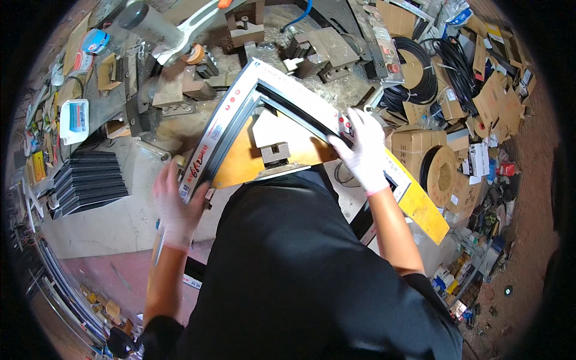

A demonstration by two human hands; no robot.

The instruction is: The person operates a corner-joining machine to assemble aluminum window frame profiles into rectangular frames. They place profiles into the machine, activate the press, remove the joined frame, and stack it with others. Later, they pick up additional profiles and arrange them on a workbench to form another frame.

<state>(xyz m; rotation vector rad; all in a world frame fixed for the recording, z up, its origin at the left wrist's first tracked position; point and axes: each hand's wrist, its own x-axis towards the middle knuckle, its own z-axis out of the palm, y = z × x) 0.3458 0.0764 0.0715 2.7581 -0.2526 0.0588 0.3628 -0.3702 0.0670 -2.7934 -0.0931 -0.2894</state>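
Two silver aluminium frame profiles meet in a corner point(257, 67) over an orange machine table point(240, 162). My left hand point(175, 207), in a white glove, grips the left profile point(210, 144) near its lower end. My right hand point(363, 150), also gloved, grips the right profile point(312, 105) further down its length. A grey metal block point(275, 153) stands on the orange table inside the corner. My black shirt hides the table's near edge.
A grey press machine point(180, 36) with metal blocks stands behind the corner. Stacked black profiles point(90, 180) lie at left. Black cable coils point(420, 72), cardboard boxes point(420, 150) and a spool point(441, 174) crowd the right. A white container point(75, 120) sits at far left.
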